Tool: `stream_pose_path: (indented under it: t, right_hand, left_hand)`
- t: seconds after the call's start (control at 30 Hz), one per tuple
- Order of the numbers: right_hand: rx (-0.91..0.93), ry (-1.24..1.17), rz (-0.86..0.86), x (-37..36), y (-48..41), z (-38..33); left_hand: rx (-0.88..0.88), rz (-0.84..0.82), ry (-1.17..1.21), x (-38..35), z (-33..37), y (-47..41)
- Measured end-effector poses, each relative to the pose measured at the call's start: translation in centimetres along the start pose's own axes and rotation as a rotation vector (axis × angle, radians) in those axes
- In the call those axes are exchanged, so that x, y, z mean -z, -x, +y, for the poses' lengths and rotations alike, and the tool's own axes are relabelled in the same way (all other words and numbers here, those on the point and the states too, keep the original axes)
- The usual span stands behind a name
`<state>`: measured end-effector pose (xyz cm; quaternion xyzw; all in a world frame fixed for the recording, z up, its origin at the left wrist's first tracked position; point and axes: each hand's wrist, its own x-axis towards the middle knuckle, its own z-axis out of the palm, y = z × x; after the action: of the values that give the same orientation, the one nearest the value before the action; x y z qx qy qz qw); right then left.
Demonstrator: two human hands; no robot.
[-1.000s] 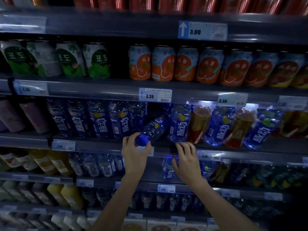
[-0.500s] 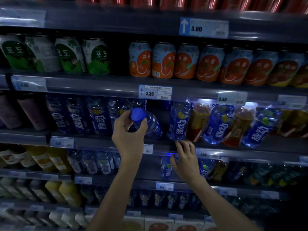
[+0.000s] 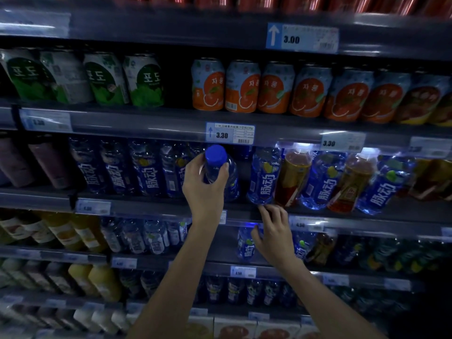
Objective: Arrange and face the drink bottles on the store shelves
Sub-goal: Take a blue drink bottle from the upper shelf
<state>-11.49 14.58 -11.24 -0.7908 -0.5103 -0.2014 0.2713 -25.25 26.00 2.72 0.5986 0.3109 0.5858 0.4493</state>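
Bottle [image 3: 221, 171], blue cap toward me, tilted neck-out in the gap on the middle shelf [image 3: 156, 208], between the row of blue bottles [image 3: 137, 167] on its left and the next blue bottle [image 3: 265, 176] on its right. My left hand [image 3: 204, 189] is clamped round its neck and shoulder, thumb on one side, fingers on the other. My right hand [image 3: 275, 234] is loose, fingers spread, tips at the shelf lip just under that neighbour; it grips nothing.

To do this well, I judge: stand the base down first, then tip upright, then twist until the white characters face out like the neighbours. Keep the right hand ready to steady the next bottle, which leans.

Readable: white 脉动 down the blue labels. Price tags: 3.00 [image 3: 302, 39] above, 3.30 [image 3: 230, 134] and another 3.30 [image 3: 342, 143]. Green cans [image 3: 144, 80] read 포도; orange cans [image 3: 208, 85] read 자몽. Lower tags too blurred.
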Motion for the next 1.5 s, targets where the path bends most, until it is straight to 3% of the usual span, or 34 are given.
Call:
stream_pose_path:
  t: [0.27, 0.63, 0.8, 0.9, 1.1, 1.5]
  right_hand:
    - [-0.031, 0.004, -0.040, 0.4, 0.0, -0.4]
    - [-0.039, 0.046, -0.093, 0.7, 0.1, -0.6]
    - [-0.025, 0.061, -0.088, 0.9, 0.0, -0.8]
    - [-0.022, 0.069, -0.089, 1.2, 0.0, -1.0]
    - [-0.011, 0.088, -0.096, 1.6, -0.1, -1.2]
    - [-0.004, 0.092, -0.112, 1.8, -0.1, -1.0]
  left_hand:
    - [0.021, -0.082, -0.014, -1.4, -2.0, -0.8]
    - [-0.177, -0.151, -0.156, -2.9, -3.9, -2.1]
    - [-0.100, -0.120, -0.204, -3.4, -5.0, -3.1]
    - [-0.154, -0.180, -0.340, -3.6, -5.7, -2.8]
    - [-0.177, -0.196, -0.360, -3.3, -6.7, -1.9]
    - [0.070, -0.145, -0.444, -3.3, -9.0, 0.2]
